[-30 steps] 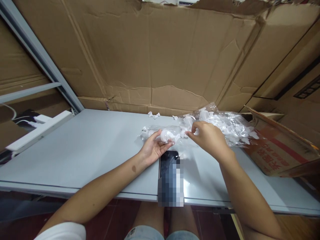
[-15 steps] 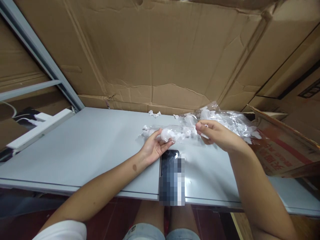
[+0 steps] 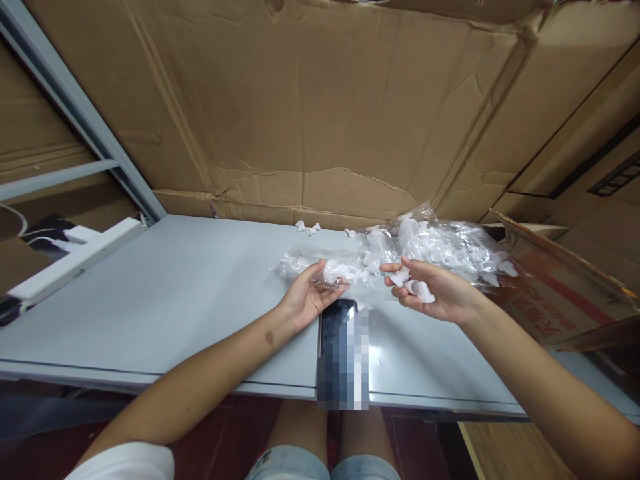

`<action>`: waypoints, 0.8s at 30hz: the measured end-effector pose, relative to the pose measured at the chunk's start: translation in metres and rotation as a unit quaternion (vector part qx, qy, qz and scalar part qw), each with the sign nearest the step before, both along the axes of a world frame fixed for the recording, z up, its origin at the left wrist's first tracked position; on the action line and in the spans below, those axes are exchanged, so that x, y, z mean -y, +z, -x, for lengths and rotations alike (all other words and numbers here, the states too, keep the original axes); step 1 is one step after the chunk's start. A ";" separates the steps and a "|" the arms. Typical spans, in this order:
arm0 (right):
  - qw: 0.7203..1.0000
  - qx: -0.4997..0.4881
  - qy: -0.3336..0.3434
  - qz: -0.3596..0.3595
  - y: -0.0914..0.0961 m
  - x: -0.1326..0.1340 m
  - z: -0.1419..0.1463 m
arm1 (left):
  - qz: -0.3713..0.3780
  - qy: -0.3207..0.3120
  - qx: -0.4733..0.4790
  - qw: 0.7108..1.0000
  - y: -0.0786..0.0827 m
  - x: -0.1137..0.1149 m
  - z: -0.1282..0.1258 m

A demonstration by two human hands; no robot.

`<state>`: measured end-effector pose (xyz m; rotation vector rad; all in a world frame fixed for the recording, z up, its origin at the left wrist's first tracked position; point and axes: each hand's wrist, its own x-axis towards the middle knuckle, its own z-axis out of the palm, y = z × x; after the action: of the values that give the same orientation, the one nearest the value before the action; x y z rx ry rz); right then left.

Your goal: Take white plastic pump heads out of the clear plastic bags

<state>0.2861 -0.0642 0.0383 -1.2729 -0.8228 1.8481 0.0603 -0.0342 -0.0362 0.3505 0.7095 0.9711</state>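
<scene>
My left hand (image 3: 311, 299) is closed around the near side of a clear plastic bag (image 3: 293, 265) that holds white plastic parts. To its right, my right hand (image 3: 430, 290) is turned palm up, with small white plastic pieces (image 3: 421, 291) lying in its curled fingers. One piece is a short bent tube or cap shape; I cannot make out its exact kind. Just behind my right hand lies a larger clear bag (image 3: 450, 243) full of similar white pieces. A few loose white pieces (image 3: 307, 229) rest at the back of the table.
A phone (image 3: 337, 333), partly blurred out, lies on the grey tabletop (image 3: 200, 293) near the front edge. Large cardboard (image 3: 300, 113) stands along the back. An open carton (image 3: 565, 293) sits at the right, and a white power strip (image 3: 80, 257) at the left.
My right hand has moved a little toward me and turned palm up, so white pieces now show in it. My left hand has stayed on the small bag.
</scene>
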 end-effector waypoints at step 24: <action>0.992 0.116 0.006 -0.051 0.004 0.006 0.002 | -0.003 -0.009 -0.001 1.000 -0.002 0.001 -0.003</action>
<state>0.2841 -0.0705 0.0423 -1.4376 -1.0376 1.6643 0.0630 -0.0349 -0.0383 0.3627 0.7038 0.9572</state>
